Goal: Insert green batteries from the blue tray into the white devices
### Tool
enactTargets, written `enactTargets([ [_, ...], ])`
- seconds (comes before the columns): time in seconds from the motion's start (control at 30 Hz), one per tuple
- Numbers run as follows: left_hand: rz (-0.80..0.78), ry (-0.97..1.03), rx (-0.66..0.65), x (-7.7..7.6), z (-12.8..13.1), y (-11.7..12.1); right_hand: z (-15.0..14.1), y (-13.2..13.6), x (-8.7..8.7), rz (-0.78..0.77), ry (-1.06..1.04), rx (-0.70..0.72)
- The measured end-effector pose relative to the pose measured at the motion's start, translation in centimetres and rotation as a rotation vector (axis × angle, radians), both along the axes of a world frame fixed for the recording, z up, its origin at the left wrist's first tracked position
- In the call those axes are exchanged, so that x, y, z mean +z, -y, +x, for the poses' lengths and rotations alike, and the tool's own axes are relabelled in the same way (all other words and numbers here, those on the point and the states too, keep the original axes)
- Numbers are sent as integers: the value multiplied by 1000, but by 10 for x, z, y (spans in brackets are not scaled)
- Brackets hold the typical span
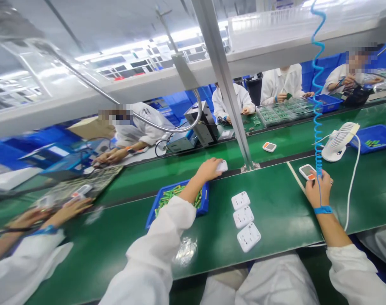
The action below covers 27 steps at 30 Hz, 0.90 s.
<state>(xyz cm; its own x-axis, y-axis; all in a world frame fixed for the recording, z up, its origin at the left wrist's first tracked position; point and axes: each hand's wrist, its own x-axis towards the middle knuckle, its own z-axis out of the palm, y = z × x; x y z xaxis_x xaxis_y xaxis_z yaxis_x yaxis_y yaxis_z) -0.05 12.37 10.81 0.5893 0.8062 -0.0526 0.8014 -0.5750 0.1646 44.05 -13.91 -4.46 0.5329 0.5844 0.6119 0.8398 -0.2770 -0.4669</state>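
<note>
My left hand (208, 170) reaches over a blue tray (206, 203) of green-and-yellow batteries (172, 195), its fingers closed on a white plastic device (222, 166) at the belt's edge. On the right, my right hand (320, 190), with a blue wrist strap, grips the near end of a white device with a grey screen and orange buttons (307, 172). Between my hands, three white devices lie back side up in a column: a far one (240, 200), a middle one (243, 216) and a near one (249, 237).
A coiled blue cord (317, 84) hangs to my right wrist. Beyond it stand a white fan (340, 142) and another blue tray (379, 137). A metal post (232, 93) rises ahead. Another device (269, 147) lies on the green belt. A co-worker's hands (65, 212) work at left; other people sit opposite.
</note>
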Motion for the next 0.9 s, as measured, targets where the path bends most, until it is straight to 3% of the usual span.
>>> enactTargets([
  [0.17,-84,188,-222,-35,7,60,-10,2,6,-41,-39,6],
  [0.23,-138,269,-256,-52,5,78,-16,3,11,-56,-42,24],
  [0.47,-99,392,-228,-96,-11,101,-20,7,25,-57,8,27],
  [0.67,-55,476,-285,-109,-8,131,-13,0,19,-174,146,19],
  [0.8,-54,550,-275,-111,-3,131,-12,0,22,-232,101,-59],
  [0.9,-65,556,-276,-113,-1,129,-5,0,35,-275,44,-164],
])
